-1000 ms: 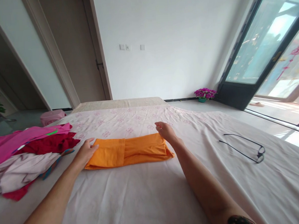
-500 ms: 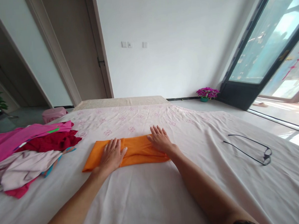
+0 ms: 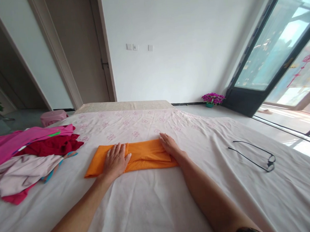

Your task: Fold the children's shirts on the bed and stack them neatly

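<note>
A folded orange garment [image 3: 144, 153] lies as a long flat strip across the bed in front of me. My left hand [image 3: 116, 159] rests palm down on its left half, fingers stretched out and thumb apart. At the garment's right end is my right hand [image 3: 169, 143], laid on the cloth with its fingers extended. Neither hand grips the fabric. Parts of the garment under both hands are hidden, and some creases show near the right end.
A heap of pink, red and white clothes [image 3: 34, 162] lies on the left of the bed sheet [image 3: 150, 207]. Black-framed glasses [image 3: 254, 155] rest on the right. Beyond the bed are a pink stool [image 3: 54, 117], magenta flowers in a pot [image 3: 213, 98] and a glass door [image 3: 264, 60].
My left hand moved from the garment's left end rightward onto its top. The right hand came down flat onto the cloth, then slid slightly right to the end.
</note>
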Demonstrator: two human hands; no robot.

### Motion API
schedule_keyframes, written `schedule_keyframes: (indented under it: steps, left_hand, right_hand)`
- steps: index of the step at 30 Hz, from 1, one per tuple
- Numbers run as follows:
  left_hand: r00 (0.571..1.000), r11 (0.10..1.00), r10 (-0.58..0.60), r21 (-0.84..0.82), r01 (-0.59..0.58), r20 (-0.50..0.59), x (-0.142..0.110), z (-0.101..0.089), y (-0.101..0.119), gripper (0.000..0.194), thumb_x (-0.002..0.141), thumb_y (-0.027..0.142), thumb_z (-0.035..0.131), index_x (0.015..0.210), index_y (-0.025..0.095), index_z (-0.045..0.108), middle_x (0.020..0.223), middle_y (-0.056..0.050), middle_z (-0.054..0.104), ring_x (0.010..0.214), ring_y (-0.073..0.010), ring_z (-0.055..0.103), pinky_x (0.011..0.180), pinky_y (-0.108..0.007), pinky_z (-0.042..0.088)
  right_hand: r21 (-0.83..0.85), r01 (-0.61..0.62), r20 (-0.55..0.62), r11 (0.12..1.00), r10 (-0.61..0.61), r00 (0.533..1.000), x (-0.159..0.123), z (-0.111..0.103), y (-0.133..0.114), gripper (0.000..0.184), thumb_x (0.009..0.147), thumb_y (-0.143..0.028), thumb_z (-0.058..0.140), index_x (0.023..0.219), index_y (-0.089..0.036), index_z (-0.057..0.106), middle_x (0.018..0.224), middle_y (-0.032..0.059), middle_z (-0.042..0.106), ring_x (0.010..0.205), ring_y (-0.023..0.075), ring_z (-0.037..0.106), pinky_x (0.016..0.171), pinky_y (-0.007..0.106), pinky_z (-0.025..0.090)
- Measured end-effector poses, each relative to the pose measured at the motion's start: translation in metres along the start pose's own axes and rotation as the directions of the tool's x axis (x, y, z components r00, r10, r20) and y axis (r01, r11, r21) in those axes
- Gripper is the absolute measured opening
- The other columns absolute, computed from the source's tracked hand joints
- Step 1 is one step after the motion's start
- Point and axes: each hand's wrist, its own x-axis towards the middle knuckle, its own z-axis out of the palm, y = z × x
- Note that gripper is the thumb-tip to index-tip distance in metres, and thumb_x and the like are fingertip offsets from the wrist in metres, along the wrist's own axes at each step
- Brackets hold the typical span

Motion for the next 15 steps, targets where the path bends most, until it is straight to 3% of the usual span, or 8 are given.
schedule_keyframes:
  steps: [6,15]
  left_hand:
    - [0.999,1.000,0.002,0.003,-0.002,-0.033,0.000,0.004,-0.002,0.061,0.095,0.047,0.038,0.145,0.013,0.044,0.152,-0.017,0.042,0.143,-0.0320,0.034,0.115,-0.046,0.026]
    - [0.999,0.997,0.020,0.074,-0.017,-0.041,-0.001,0.001,0.000,0.060,0.097,0.046,0.037,0.145,0.011,0.044,0.152,-0.017,0.042,0.141,-0.0324,0.037,0.114,-0.048,0.029]
  right_hand:
    - [0.046,-0.112,-0.168,0.993,0.119,0.979,0.008,-0.007,0.036,0.043,0.099,-0.027,0.032,0.124,-0.013,0.065,0.130,0.0116,0.064,0.121,0.0191,0.057,0.100,0.024,0.037]
    - [0.010,-0.094,-0.160,0.996,0.094,0.983,0.006,-0.005,0.034,0.041,0.101,-0.033,0.032,0.095,-0.021,0.071,0.115,0.0071,0.069,0.107,0.0181,0.061,0.090,0.024,0.038]
